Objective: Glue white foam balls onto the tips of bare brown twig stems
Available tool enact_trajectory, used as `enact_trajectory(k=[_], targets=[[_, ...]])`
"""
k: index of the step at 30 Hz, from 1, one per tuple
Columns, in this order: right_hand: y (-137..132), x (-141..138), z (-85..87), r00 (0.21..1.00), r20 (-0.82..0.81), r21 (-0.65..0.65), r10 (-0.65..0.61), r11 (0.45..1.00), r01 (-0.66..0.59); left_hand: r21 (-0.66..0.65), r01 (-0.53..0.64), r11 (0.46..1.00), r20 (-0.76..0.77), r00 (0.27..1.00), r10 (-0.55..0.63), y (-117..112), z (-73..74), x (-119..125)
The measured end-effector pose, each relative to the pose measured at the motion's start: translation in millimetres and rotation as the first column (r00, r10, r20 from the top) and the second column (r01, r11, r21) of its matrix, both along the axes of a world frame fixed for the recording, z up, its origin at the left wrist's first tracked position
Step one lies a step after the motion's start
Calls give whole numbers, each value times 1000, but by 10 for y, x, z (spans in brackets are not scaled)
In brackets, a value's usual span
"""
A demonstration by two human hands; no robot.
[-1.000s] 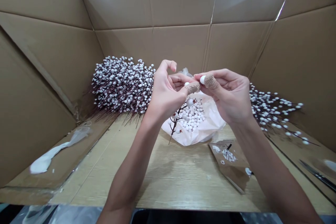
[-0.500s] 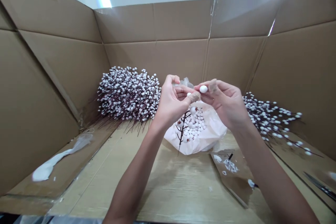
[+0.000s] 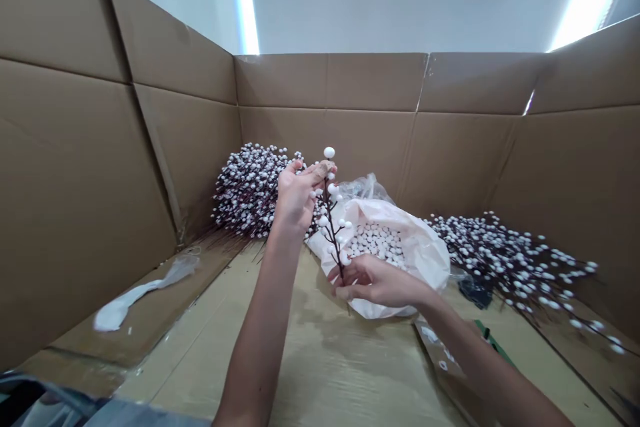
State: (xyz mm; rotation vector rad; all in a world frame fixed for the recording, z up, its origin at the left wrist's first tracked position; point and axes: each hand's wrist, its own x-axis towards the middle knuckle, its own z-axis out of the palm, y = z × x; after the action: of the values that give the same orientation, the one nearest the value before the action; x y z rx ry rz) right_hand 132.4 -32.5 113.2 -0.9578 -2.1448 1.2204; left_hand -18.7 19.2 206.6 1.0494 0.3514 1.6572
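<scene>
A dark branch with white berries stands almost upright between my hands. My left hand is closed on its upper part, just under the topmost white berry. My right hand pinches the lower end of the stem. Behind the branch lies an open pale plastic bag filled with loose white beads. The thumb of my left hand has tan tape wrapped round it.
Tall cardboard walls enclose the wooden work surface. A big pile of berry branches lies at the back left, a flatter pile at the right. A white plastic scrap lies left, brown paper near my right forearm.
The right hand left the bead it held near the left fingertips and dropped to the stem's lower end. The branch now stands upright with a bead on its tip. The camera tilted up.
</scene>
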Motion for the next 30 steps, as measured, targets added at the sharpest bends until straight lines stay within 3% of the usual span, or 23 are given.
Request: enact_trajectory(k=[5,10,13,18,23,27,30], targets=[[-103,-249,-98,976,-192,-150,-98,986,70,-48,-36,998,53,998,38,117,25,-243],[-149,-311,-60,933,-319,-215,-166,972,99,-100,42,994,43,998,-38,242,-31,-439],[-41,-337,50,899,-390,-212,-198,970,121,-213,-56,975,3,998,58,338,-78,-639],[544,-452,444,842,-442,-227,-310,947,229,-286,-285,915,203,915,348,274,-60,-1102],[1428,-888,820,755,-478,-314,-449,890,331,-261,-327,908,448,792,414,-61,34,-1399],[1965,-1369,898,727,-442,-350,-525,848,399,-228,-368,902,474,767,433,-241,62,-1448],[2166,-1678,833,727,-405,-377,-554,826,419,-206,-372,905,474,771,425,-269,52,-1466]])
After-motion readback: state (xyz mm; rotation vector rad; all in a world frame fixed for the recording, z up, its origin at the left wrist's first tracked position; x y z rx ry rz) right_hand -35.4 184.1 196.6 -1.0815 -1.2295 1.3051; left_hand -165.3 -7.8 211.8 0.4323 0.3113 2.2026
